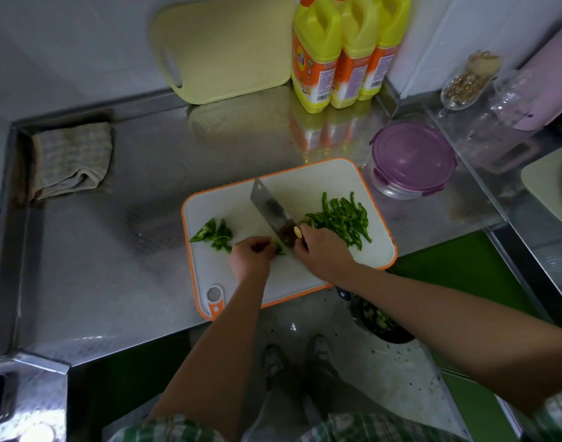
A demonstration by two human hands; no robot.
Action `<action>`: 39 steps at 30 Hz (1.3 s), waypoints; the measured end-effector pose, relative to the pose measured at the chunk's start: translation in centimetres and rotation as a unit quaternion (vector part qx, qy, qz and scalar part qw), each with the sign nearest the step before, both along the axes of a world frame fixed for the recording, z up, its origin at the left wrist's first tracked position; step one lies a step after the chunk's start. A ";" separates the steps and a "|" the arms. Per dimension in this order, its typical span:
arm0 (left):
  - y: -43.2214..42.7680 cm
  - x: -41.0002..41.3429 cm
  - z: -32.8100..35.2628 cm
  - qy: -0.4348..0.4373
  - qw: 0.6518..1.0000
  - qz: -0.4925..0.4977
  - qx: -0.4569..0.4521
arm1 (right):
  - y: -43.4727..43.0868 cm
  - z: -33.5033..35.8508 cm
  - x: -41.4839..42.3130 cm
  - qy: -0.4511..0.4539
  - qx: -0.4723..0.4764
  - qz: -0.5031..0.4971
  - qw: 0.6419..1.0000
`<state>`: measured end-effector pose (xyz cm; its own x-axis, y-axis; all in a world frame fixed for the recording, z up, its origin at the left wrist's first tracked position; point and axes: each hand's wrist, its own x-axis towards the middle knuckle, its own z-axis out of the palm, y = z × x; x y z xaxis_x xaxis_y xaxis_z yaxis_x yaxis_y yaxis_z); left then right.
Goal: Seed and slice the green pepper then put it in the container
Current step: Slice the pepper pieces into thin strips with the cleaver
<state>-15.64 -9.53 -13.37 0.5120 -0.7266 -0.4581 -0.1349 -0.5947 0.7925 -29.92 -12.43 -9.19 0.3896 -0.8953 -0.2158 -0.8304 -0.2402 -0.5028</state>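
- Most is sliced: strips point(340, 221) piled right on the cutting board point(238, 205).
- Left hand point(251, 256) fingers pin a pepper piece point(279, 247); right hand point(324, 250) grips the cleaver point(271, 210).
- Uncut chunks point(214, 234) wait left; lidded container point(412, 159) sits beyond the board on the desk, unfilled.

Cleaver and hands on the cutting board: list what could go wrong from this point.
1. The left hand pins a small pepper piece right beside the cleaver blade, so its fingertips could get nicked.
2. The cutting board overhangs the steel counter edge near the right hand; hard chopping might tip or shift it.
3. The container appears to have its purple lid on, so the pepper strips cannot go in until it is opened.
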 end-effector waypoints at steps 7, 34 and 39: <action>-0.3 -0.4 0.4 -0.028 0.999 0.015 0.014 | 0.6 0.3 0.2 -0.006 0.009 0.006 1.000; -0.3 0.8 -0.1 -0.002 0.999 -0.034 0.000 | 1.1 -1.6 3.0 0.068 -0.022 -0.016 0.997; -0.2 0.9 -0.4 0.008 1.000 -0.023 -0.008 | 0.4 -1.8 2.5 0.041 -0.026 -0.040 0.998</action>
<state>-14.75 -9.77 -13.81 0.4702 -0.7567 -0.4542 -0.1492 -0.5754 0.8041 -27.38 -12.02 -11.03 0.2987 -0.9340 -0.1958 -0.8858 -0.1950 -0.4210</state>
